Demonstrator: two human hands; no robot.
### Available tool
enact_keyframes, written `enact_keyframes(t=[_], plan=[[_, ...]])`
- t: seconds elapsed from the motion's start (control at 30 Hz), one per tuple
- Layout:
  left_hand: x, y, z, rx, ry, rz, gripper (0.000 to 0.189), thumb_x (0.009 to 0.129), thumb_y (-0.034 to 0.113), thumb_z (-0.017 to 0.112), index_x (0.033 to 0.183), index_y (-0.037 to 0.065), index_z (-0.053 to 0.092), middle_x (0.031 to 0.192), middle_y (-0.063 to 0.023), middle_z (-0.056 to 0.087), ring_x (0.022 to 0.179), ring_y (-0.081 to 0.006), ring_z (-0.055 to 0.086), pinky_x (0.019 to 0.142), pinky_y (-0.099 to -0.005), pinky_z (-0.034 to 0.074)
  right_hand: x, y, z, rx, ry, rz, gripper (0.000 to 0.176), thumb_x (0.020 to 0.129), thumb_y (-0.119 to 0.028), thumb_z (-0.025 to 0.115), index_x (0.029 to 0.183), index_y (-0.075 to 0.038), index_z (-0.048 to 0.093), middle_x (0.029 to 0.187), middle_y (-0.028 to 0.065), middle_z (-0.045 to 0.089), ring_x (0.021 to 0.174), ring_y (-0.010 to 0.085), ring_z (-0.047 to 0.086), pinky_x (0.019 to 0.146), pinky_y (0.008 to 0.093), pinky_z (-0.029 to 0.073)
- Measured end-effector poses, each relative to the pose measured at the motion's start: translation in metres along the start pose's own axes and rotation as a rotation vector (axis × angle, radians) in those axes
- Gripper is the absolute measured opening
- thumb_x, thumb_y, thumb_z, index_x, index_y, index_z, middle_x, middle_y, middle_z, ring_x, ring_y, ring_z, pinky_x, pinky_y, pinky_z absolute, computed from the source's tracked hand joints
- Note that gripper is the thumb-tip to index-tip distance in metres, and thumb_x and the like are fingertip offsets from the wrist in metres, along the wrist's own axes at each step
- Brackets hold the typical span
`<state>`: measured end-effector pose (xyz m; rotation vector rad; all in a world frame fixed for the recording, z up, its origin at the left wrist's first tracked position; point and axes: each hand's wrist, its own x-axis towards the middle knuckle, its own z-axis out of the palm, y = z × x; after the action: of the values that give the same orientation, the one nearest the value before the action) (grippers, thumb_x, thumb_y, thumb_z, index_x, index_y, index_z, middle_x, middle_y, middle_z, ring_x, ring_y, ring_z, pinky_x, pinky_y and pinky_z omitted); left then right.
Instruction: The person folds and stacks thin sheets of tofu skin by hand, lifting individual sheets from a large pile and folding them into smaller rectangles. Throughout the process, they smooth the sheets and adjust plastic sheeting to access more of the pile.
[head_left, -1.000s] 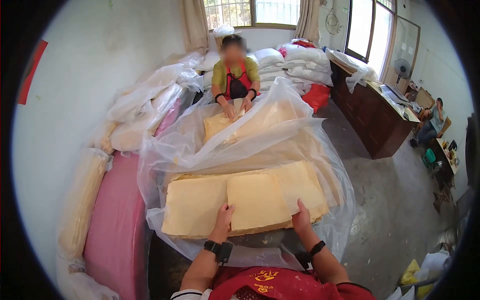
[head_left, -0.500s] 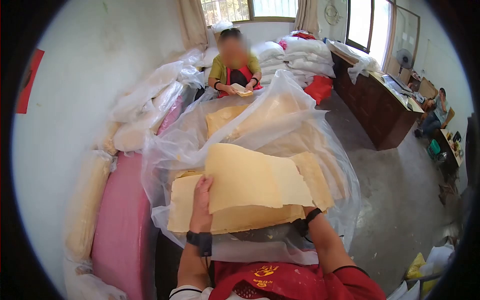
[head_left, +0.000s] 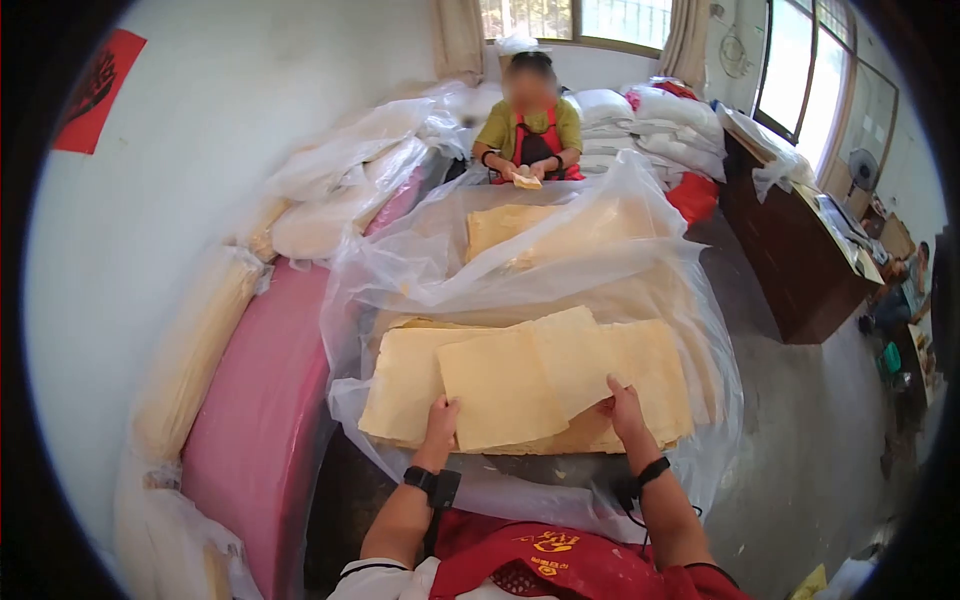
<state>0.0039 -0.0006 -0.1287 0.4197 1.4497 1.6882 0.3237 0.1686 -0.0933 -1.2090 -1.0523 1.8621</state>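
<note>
The left hand [head_left: 441, 418] grips the near left edge of a pale yellow sheet [head_left: 500, 390], its thumb lying on top. The right hand [head_left: 624, 405] pinches the right edge of an overlapping sheet [head_left: 575, 352]; the fingers of both hands are largely hidden underneath.

The two held sheets lie over the near stack [head_left: 655, 365], turned askew to it, with their far right part angled away from the body. They look loosely handled rather than squared up: their edges do not line up with the stack, which shows on both sides of them. Many layers seem to lie beneath, but their number cannot be told, nor can it be told which have already been handled.

Translucent plastic sheeting [head_left: 380, 272] spreads around the near stack and partly drapes a far pile [head_left: 500, 222] of similar yellow material, so that pile's full extent is hidden. Beyond it, a co-worker [head_left: 545, 122] holds a small pale piece [head_left: 527, 182] in both hands.

To the left are a long pink block [head_left: 255, 410] and a plastic-wrapped bundle [head_left: 200, 350]; white sacks [head_left: 680, 130] are piled at the far side, and a dark wooden cabinet [head_left: 785, 255] stands to the right.
</note>
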Motion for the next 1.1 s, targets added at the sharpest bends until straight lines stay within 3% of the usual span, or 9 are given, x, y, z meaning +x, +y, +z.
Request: enact_keyframes(t=[0.1,0.17,0.33,0.73,0.8,0.87,0.93,1.0,1.1], plan=[[0.017,-0.031,-0.01,0.004,0.081,0.066,0.02,0.092,0.012,0.054,0.104,-0.004,0.058,0.093,-0.009,0.065,0.08,-0.0168,0.061,0.072,-0.0329,0.051,0.031,0.019,0.01,0.004,0.099,-0.002,0.046,0.088,-0.023,0.063,0.128,-0.003,0.052,0.11,0.0114,0.064,0.106,0.0289,0.057,0.089,0.0474,0.046],[0.009,-0.025,-0.002,0.037,0.163,0.07,0.02,0.092,0.012,0.054,0.103,-0.003,0.059,0.093,-0.0088,0.065,0.08,-0.0163,0.061,0.071,-0.0327,0.05,0.031,0.041,0.04,-0.981,0.304,-0.842,0.042,0.088,-0.015,0.057,0.129,-0.007,0.054,0.117,0.0142,0.062,0.113,0.0339,0.056,0.093,0.0471,0.044],[0.002,-0.036,0.011,0.147,0.271,0.138,0.02,0.091,0.013,0.056,0.103,-0.003,0.059,0.092,-0.0082,0.065,0.08,-0.0159,0.06,0.072,-0.0321,0.049,-0.045,0.047,0.12,-1.358,-0.124,-1.113,0.049,0.083,-0.011,0.054,0.131,-0.013,0.054,0.139,0.0129,0.049,0.132,0.0307,0.043,0.107,0.0481,0.03],[-0.021,-0.017,0.031,-0.051,0.091,0.098,0.028,0.088,0.01,0.06,0.113,-0.003,0.054,0.105,-0.0117,0.065,0.09,-0.0206,0.064,0.078,-0.0325,0.051,-0.061,0.07,0.107,-1.104,-0.532,-1.046,0.074,0.08,-0.037,0.071,0.139,-0.005,0.041,0.142,0.0171,0.043,0.136,0.0349,0.036,0.112,0.0493,0.024],[-0.035,-0.028,0.048,0.187,0.12,0.3,0.034,0.09,0.012,0.06,0.119,-0.002,0.051,0.109,-0.0125,0.063,0.092,-0.0206,0.064,0.078,-0.0316,0.051,-0.062,0.082,0.107,-1.097,-0.443,-1.051,0.061,0.083,-0.031,0.071,0.132,-0.002,0.048,0.137,0.019,0.048,0.13,0.0364,0.044,0.107,0.0435,0.035],[-0.072,0.022,0.074,0.142,-0.077,0.002,0.038,0.092,0.014,0.058,0.126,0.0,0.048,0.112,-0.0136,0.061,0.099,-0.022,0.062,0.085,-0.0332,0.049,-0.057,0.099,0.105,-0.633,-0.233,-0.753,0.043,0.088,-0.022,0.066,0.122,0.001,0.055,0.124,0.0207,0.057,0.115,0.0373,0.056,0.095,0.0377,0.046],[-0.06,0.012,0.072,0.217,-0.182,0.206,0.039,0.091,0.015,0.059,0.126,0.002,0.049,0.12,-0.0159,0.058,0.109,-0.0276,0.057,0.094,-0.0381,0.046,-0.054,0.088,0.097,-0.717,-0.073,-0.506,0.03,0.093,-0.017,0.06,0.116,0.001,0.058,0.106,0.017,0.066,0.093,0.031,0.065,0.081,0.0345,0.05],[-0.045,0.032,0.084,0.955,-0.143,0.943,0.042,0.088,0.019,0.061,0.128,0.007,0.052,0.132,-0.0172,0.051,0.123,-0.0333,0.048,0.103,-0.0473,0.038,-0.03,0.099,0.085,-0.037,0.064,-0.237,0.028,0.094,-0.012,0.058,0.118,0.001,0.058,0.105,0.0109,0.066,0.09,0.0228,0.065,0.077,0.0339,0.052],[-0.022,0.042,0.099,1.397,-0.217,1.13,0.047,0.088,0.027,0.058,0.133,0.013,0.052,0.142,-0.0176,0.042,0.132,-0.0361,0.038,0.106,-0.0553,0.03,-0.021,0.087,0.079,0.004,0.138,-0.061,0.029,0.094,-0.012,0.058,0.12,0.001,0.057,0.102,0.0086,0.065,0.091,0.0199,0.064,0.076,0.0326,0.053]])
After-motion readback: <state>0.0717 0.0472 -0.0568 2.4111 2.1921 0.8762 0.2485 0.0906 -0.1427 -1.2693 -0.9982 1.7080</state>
